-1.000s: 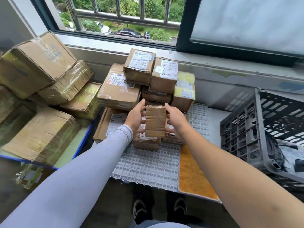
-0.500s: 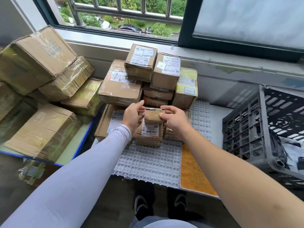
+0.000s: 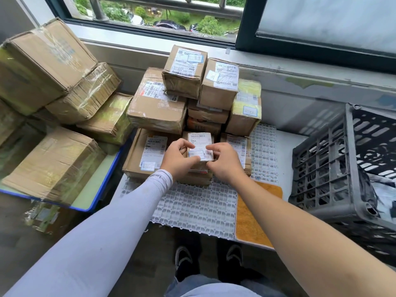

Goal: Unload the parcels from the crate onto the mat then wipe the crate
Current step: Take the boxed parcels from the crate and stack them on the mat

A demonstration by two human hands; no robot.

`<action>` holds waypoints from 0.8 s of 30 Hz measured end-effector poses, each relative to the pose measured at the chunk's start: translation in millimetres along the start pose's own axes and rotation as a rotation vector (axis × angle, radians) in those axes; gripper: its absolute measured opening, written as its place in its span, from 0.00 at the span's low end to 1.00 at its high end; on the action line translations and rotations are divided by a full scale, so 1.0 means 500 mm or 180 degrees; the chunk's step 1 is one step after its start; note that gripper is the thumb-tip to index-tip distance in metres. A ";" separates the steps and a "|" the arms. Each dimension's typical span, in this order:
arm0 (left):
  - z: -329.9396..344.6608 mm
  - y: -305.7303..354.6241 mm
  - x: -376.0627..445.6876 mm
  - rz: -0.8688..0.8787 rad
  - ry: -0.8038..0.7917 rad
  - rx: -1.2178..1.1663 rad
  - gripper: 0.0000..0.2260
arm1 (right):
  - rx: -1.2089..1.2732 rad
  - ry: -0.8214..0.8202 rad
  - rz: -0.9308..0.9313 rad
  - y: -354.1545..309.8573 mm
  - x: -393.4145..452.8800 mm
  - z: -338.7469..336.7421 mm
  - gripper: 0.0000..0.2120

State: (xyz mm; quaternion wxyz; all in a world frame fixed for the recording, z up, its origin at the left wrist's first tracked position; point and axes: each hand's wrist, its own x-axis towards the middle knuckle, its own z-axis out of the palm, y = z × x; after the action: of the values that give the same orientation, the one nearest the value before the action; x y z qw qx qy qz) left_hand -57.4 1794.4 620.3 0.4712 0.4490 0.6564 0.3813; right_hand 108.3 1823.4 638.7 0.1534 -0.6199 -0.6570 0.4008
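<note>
Mat [image 3: 192, 211], crate [image 3: 334, 168] on table [image 3: 287, 146]

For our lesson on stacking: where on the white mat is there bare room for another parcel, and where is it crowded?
Free: the front strip of the white mat, between the low parcel stack and the mat's near edge, left of the orange cloth. A narrow strip at the right, toward the crate. Crowded: the back, where the parcel pile stands below the window.

two hands [image 3: 201, 160], one crate [image 3: 351, 168], one mat [image 3: 192, 206]

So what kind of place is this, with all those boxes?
Probably a parcel-sorting corner by an upstairs window. Labelled parcels are stacked on a white mat, a grey crate stands beside it, and parked cars show below.
</note>
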 end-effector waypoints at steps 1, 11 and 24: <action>0.000 -0.007 -0.003 0.0088 -0.0035 0.0227 0.16 | -0.0305 -0.0098 -0.0084 0.004 -0.002 0.004 0.27; 0.004 -0.083 -0.023 0.0990 -0.0155 0.3481 0.30 | -0.2322 -0.0402 -0.0654 0.061 -0.028 0.051 0.31; -0.017 -0.091 0.005 0.1206 -0.0242 0.4285 0.30 | -0.2504 -0.0329 -0.0279 0.045 -0.001 0.066 0.36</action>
State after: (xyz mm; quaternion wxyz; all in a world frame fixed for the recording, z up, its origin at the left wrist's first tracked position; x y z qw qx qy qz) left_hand -76.3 1782.0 579.7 0.0387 0.7630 0.6434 -0.0486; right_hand 100.7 1809.8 602.0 -0.1121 -0.5817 -0.7930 0.1423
